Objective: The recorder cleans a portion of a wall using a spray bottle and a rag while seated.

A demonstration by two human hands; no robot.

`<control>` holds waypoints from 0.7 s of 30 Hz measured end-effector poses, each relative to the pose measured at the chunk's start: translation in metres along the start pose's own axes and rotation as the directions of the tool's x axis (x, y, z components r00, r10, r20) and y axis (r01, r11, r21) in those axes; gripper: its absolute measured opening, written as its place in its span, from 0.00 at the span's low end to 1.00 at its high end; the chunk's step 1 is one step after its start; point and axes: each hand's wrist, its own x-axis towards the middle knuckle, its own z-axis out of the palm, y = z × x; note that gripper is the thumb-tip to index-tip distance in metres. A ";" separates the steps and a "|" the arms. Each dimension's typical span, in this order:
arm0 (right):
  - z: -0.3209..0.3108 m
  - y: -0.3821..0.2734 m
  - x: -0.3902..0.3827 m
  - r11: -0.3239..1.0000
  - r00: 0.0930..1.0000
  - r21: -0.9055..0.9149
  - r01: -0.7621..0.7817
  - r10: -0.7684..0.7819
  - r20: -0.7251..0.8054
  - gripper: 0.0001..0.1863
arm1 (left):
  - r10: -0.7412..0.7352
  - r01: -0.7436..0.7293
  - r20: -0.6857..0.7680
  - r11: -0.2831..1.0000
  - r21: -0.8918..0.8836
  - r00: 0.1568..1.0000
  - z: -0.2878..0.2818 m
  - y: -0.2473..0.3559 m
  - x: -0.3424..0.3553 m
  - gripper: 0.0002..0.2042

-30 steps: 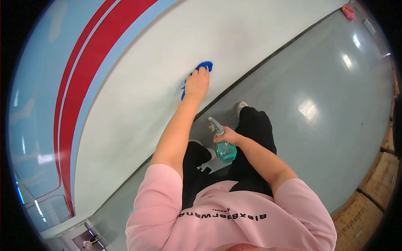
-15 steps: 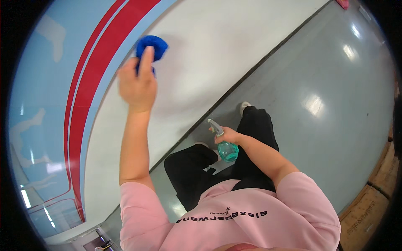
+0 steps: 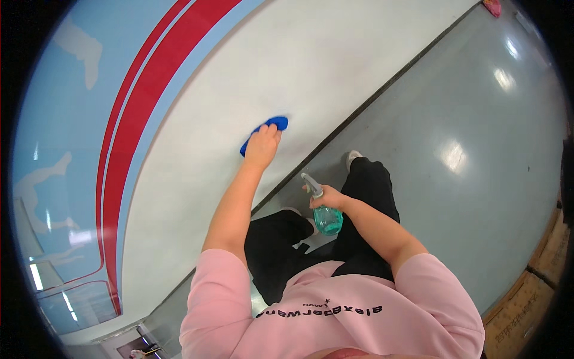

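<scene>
My left hand point(image 3: 263, 146) presses a blue cloth point(image 3: 279, 122) against the white lower wall panel point(image 3: 317, 66), with its fingers bent over the cloth. My right hand point(image 3: 329, 197) holds a translucent teal spray bottle point(image 3: 327, 222) by the neck and grey trigger head, above my bent right leg. A blue wall graphic point(image 3: 66, 131) with a wide red band point(image 3: 143, 90) curves along the left, beside the white surface.
A grey glossy floor point(image 3: 442, 197) runs along the dark strip at the wall's foot. Cardboard boxes point(image 3: 517, 311) stand at the lower right. A pink item point(image 3: 491, 7) sits at the upper right. My feet and dark-trousered legs are by the wall.
The blue cloth in my left hand swung left and up toward the red band, then came back down and right onto the white panel. My right hand with the bottle barely moved.
</scene>
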 end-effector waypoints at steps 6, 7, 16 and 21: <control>-0.001 -0.002 -0.001 0.999 1.000 0.029 0.018 -0.019 0.019 0.34 | 0.017 -0.008 -0.046 0.985 0.174 0.999 -0.001 0.002 -0.018 0.18; 0.000 -0.004 -0.001 1.000 1.000 0.023 0.015 -0.015 0.020 0.34 | -0.063 0.082 -0.112 0.981 0.176 0.992 -0.011 -0.001 -0.017 0.19; -0.001 -0.001 0.000 1.000 0.999 0.013 0.027 -0.028 0.047 0.32 | -0.228 0.397 -0.578 0.900 0.183 0.784 -0.136 -0.042 -0.050 0.25; -0.003 0.005 0.000 0.999 1.000 -0.027 0.026 -0.026 -0.001 0.33 | -0.337 0.576 -0.587 0.768 0.281 0.736 -0.156 -0.055 -0.104 0.24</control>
